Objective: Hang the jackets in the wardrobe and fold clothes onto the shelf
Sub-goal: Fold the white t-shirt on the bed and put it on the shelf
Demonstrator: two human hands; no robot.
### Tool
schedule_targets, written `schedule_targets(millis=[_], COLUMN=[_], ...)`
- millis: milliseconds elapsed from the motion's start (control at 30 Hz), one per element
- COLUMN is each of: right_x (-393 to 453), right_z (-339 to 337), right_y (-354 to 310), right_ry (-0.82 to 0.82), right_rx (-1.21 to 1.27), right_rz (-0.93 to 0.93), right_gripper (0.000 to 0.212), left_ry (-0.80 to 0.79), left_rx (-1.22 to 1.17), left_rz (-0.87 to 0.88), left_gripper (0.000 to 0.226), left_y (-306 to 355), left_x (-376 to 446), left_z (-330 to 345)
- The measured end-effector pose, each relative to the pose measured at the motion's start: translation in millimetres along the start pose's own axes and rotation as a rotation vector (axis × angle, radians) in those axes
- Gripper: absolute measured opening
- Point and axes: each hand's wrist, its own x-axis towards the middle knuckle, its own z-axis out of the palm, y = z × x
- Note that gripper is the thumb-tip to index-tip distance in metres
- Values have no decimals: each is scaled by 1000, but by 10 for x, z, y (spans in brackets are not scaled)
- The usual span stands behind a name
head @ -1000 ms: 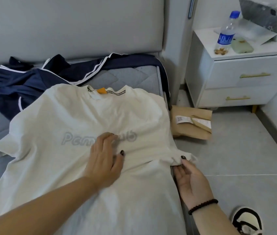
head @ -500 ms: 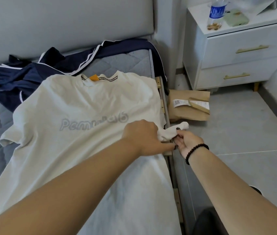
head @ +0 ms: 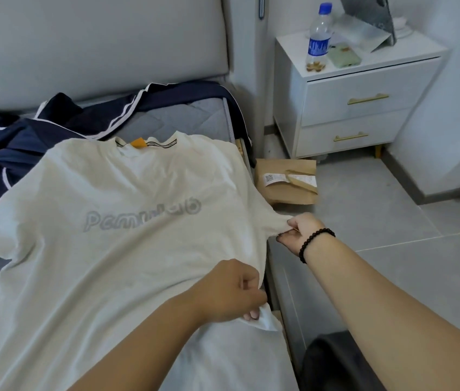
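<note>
1. Brown paper bag (head: pixel 286 183) is lying flat on the tiled floor (head: pixel 392 249), just beside the bed edge, in front of the white nightstand (head: pixel 358 100).
2. Nightstand top is carrying a water bottle (head: pixel 318 38) and a green phone (head: pixel 345 58), close together.
3. Navy jacket (head: pixel 25 139) is lying crumpled at the head of the bed, its edge touching the shirt's collar area.
4. White T-shirt (head: pixel 116 249) is lying face up on the grey mattress (head: pixel 166 119), grey lettering across the chest, orange tag at the neck.
5. Right hand (head: pixel 297 231) is pinching the near sleeve, drawing it out past the bed edge.
6. Left hand (head: pixel 231 292) is closing tightly on the shirt's side seam lower down.
</note>
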Motion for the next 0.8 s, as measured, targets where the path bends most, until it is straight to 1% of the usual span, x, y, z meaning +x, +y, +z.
schedule_targets(millis=[67, 100, 133, 167, 200, 233, 267, 300, 333, 367, 400, 433, 467, 500, 533, 567, 667, 733, 800], right_x=[-16, -20, -10, -4, -15, -32, -54, -110, -197, -283, -324, -314, -277, -239, -219, -207, -187, -202, -252], right_z=[56, 92, 132, 182, 252, 333, 409, 494, 579, 658, 721, 760, 776, 779, 778, 770, 729, 716, 685], right_y=[-67, -108, -159, -207, -245, -263, -256, -203, -93, 57, 230, 413, 576, 704, 783, 819, 832, 821, 826], right_ry=[7, 29, 64, 112, 161, 209, 242, 209, 93, -83, -294, -494, -636, -695, -677, -640, -600, -612, -643], right_rx=[47, 26, -17, -98, -201, -296, -404, -513, -631, -836, -1138, -1479, -1766, -1940, -1987, -1970, -1909, -1916, -1841], right_rz=[-15, -26, -42, -87, -165, -289, -464, -674, -881, -1057, -1192, -1262, -1283, -1307, -1318, -1320, -1380, -1407, -1414], right_gripper=[23, 21, 21, 18, 12, 9, 15, 14, 11, 10, 11, 15, 17, 19, 20, 20, 36, 35, 29], left_ry=[8, 94, 246, 437, 636, 767, 783, 722, 641, 598, 599, 617, 630, 643, 664, 689, 742, 778, 837], left_rx=[-51, -46, -15, 25, 118, 280, 459, 626, 746, 808, 830, 835, 835, 826, 813, 804, 786, 745, 607], left_rz=[62, 102, 141, 185, 234, 262, 218, 118, 8, -68, -96, -97, -90, -77, -51, -20, 15, 36, 89], left_gripper=[24, 25, 25, 23, 19, 22, 38, 56, 67, 69, 68, 68, 69, 69, 68, 66, 67, 71, 72], left_y=[-73, -127, -196, -272, -367, -489, -616, -748, -877, -988, -1081, -1138, -1161, -1157, -1142, -1150, -1166, -1168, -1156], left_x=[-100, -142, -173, -209, -241, -260, -276, -281, -274, -264, -248, -223, -206, -204, -203, -195, -190, -200, -220], left_z=[-38, -75, -133, -208, -291, -369, -434, -472, -480, -468, -447, -427, -414, -411, -423, -429, -417, -408, -405])
